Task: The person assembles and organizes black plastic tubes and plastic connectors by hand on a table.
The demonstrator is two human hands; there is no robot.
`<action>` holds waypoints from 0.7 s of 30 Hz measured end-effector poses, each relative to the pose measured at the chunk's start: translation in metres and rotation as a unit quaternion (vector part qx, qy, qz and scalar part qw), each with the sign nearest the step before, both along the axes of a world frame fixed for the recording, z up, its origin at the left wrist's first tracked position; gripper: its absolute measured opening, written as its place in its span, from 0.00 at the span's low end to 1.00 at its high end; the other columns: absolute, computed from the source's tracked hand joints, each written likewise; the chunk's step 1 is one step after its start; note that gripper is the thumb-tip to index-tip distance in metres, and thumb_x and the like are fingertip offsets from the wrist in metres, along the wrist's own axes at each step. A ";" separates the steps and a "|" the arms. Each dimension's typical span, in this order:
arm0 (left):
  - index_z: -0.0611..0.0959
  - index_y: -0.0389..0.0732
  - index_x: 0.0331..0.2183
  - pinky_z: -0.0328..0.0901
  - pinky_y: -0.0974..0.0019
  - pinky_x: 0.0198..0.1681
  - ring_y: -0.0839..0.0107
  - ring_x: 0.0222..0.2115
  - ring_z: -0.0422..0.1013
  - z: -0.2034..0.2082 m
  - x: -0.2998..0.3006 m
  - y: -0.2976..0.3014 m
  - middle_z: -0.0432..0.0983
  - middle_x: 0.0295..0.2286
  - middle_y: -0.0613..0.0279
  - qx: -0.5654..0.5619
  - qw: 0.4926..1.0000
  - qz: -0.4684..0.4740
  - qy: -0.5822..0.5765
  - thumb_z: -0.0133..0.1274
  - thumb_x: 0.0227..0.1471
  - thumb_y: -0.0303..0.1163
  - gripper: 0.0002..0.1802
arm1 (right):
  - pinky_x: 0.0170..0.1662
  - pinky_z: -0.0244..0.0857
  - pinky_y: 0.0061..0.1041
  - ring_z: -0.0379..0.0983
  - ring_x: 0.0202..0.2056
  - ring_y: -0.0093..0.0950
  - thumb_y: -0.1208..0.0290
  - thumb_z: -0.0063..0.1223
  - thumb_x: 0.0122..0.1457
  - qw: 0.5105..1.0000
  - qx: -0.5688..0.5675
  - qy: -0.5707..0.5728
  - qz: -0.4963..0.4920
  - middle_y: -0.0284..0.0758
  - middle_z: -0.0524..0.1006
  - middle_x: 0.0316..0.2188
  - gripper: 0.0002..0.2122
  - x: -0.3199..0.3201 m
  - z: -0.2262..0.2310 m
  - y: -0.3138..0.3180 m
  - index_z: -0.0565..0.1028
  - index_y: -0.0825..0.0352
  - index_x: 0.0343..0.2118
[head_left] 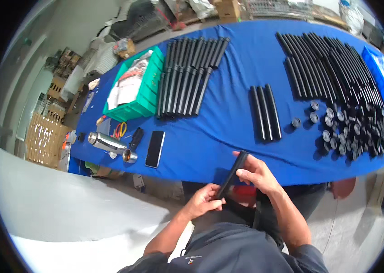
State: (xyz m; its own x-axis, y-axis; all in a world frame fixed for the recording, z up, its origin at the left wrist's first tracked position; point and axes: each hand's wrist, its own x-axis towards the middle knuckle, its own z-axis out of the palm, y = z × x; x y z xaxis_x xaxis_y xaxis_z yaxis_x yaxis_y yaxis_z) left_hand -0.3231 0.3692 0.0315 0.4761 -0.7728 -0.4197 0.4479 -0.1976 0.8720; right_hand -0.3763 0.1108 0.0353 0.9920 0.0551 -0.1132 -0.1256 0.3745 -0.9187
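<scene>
A black tube (232, 178) is held slantwise between my hands, just off the table's front edge. My left hand (204, 200) is closed round its lower end, and my right hand (256, 174) grips it near the upper end. Fingers hide parts of both ends. Ahead of my right hand lie three loose black tubes (265, 113) side by side. Farther right are many black round caps (329, 121) in a loose pile, with a single cap (295, 122) lying apart on the near left of it.
Rows of black tubes (310, 68) lie at the back right beside a blue bin (379, 75). More capped tubes (185, 91) lie left of centre by a green crate (149, 88). A phone (155, 149), steel flask (105, 142), steel cup (129, 156) and scissors (120, 130) rest on the blue cloth (228, 113).
</scene>
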 end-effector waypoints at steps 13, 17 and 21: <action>0.76 0.36 0.40 0.66 0.65 0.46 0.69 0.38 0.73 -0.043 0.004 -0.004 0.77 0.36 0.57 0.058 0.998 0.005 0.020 0.60 0.47 0.26 0.17 | 0.45 0.70 0.28 0.76 0.38 0.25 0.67 0.67 0.52 0.987 -0.056 -0.120 0.086 0.38 0.79 0.47 0.16 -0.003 -0.036 -0.007 0.80 0.66 0.44; 0.77 0.31 0.45 0.66 0.64 0.48 0.67 0.41 0.73 -0.051 0.002 0.004 0.77 0.38 0.55 0.013 0.998 -0.014 0.055 0.63 0.49 0.34 0.24 | 0.41 0.70 0.27 0.76 0.36 0.25 0.67 0.67 0.52 0.986 -0.101 -0.111 0.076 0.37 0.81 0.40 0.17 -0.005 -0.026 -0.009 0.81 0.66 0.45; 0.77 0.30 0.48 0.66 0.62 0.50 0.64 0.42 0.74 -0.056 0.000 0.010 0.77 0.39 0.54 0.001 0.997 -0.009 0.080 0.64 0.50 0.39 0.29 | 0.40 0.69 0.25 0.75 0.34 0.24 0.67 0.67 0.52 0.990 -0.080 -0.100 0.060 0.36 0.80 0.35 0.16 -0.005 -0.035 -0.007 0.81 0.66 0.44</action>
State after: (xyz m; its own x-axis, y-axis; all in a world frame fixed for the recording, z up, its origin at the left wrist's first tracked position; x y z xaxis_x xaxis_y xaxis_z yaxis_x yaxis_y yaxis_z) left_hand -0.3230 0.3795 -0.0240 0.3903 -0.7792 -0.4904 0.5769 -0.2082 0.7898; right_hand -0.3815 0.1037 0.0007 0.9827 0.1716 0.0689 0.0309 0.2150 -0.9761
